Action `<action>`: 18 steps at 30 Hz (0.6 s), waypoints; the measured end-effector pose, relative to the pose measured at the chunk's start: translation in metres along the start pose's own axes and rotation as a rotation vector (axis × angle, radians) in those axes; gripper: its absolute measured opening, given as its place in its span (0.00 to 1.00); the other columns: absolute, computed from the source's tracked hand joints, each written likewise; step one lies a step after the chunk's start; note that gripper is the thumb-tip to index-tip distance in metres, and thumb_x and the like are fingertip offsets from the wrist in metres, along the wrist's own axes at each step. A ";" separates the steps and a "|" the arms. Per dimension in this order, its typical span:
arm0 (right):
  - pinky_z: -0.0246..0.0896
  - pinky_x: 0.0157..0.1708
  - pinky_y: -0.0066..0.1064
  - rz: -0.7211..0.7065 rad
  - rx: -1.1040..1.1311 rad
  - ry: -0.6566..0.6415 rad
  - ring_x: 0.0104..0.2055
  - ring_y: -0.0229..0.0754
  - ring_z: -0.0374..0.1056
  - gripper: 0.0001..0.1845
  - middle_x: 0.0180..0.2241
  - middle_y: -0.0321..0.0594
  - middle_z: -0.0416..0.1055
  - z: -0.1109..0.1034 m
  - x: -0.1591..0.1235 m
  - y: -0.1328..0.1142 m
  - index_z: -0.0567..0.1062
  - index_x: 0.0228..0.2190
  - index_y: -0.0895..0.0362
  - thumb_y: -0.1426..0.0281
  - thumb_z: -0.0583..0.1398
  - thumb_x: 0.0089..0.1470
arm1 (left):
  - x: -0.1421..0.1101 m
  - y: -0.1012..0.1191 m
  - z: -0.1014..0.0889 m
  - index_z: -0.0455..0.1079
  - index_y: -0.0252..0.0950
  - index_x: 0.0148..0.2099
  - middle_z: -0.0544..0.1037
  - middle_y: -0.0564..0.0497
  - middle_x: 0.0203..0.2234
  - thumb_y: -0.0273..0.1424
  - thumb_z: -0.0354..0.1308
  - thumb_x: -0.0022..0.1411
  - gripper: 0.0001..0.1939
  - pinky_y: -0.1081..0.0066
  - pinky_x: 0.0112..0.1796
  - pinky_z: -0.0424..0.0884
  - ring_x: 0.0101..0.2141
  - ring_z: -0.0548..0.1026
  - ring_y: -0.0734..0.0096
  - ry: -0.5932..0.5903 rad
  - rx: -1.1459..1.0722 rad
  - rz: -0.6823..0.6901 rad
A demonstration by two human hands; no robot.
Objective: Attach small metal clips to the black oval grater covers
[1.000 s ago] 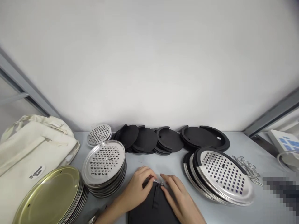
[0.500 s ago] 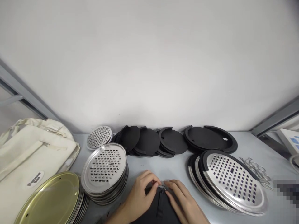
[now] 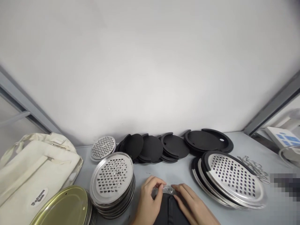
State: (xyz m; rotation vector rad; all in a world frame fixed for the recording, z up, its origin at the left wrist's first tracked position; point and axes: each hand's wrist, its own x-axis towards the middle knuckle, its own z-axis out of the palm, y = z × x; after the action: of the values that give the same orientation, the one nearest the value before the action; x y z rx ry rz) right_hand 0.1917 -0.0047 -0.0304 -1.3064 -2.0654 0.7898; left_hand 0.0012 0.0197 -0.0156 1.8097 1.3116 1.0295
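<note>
My left hand (image 3: 150,197) and my right hand (image 3: 191,203) meet at the bottom middle, over the far edge of a black disc (image 3: 169,210) that lies between them. The fingertips of both hands pinch a small wire clip (image 3: 167,189) at that edge. Both hands are closed. Most of the black disc is cut off by the frame's lower edge.
A stack of perforated steel discs (image 3: 112,175) stands left of my hands, a smaller one (image 3: 103,147) behind it. Gold-coloured lids (image 3: 63,207) and a cream bag (image 3: 32,172) lie far left. Black rubber discs (image 3: 152,147) line the wall. Larger perforated discs (image 3: 232,178) and loose wire clips (image 3: 254,165) sit right.
The camera has tilted up and shifted, so everything sits lower in the frame. My hands stay pinched together on the clip at the disc's edge.
</note>
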 end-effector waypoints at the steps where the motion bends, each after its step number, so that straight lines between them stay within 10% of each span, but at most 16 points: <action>1: 0.66 0.49 0.33 0.001 0.004 0.011 0.51 0.45 0.67 0.16 0.46 0.44 0.69 -0.001 0.000 0.000 0.65 0.51 0.49 0.69 0.50 0.62 | 0.000 0.000 0.000 0.70 0.38 0.35 0.75 0.50 0.31 0.25 0.49 0.63 0.09 0.71 0.36 0.68 0.35 0.73 0.68 -0.011 -0.005 0.002; 18: 0.65 0.45 0.34 -0.029 -0.022 0.013 0.44 0.44 0.69 0.12 0.40 0.42 0.70 -0.006 0.001 -0.015 0.69 0.46 0.52 0.69 0.49 0.63 | -0.007 0.007 -0.003 0.69 0.36 0.35 0.73 0.50 0.29 0.25 0.48 0.62 0.08 0.70 0.36 0.66 0.33 0.71 0.69 -0.047 0.052 0.049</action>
State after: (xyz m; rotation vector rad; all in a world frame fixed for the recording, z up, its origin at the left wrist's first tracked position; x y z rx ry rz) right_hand 0.1872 -0.0075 -0.0154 -1.2868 -2.0841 0.7463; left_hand -0.0003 0.0113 -0.0097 1.9018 1.2821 0.9815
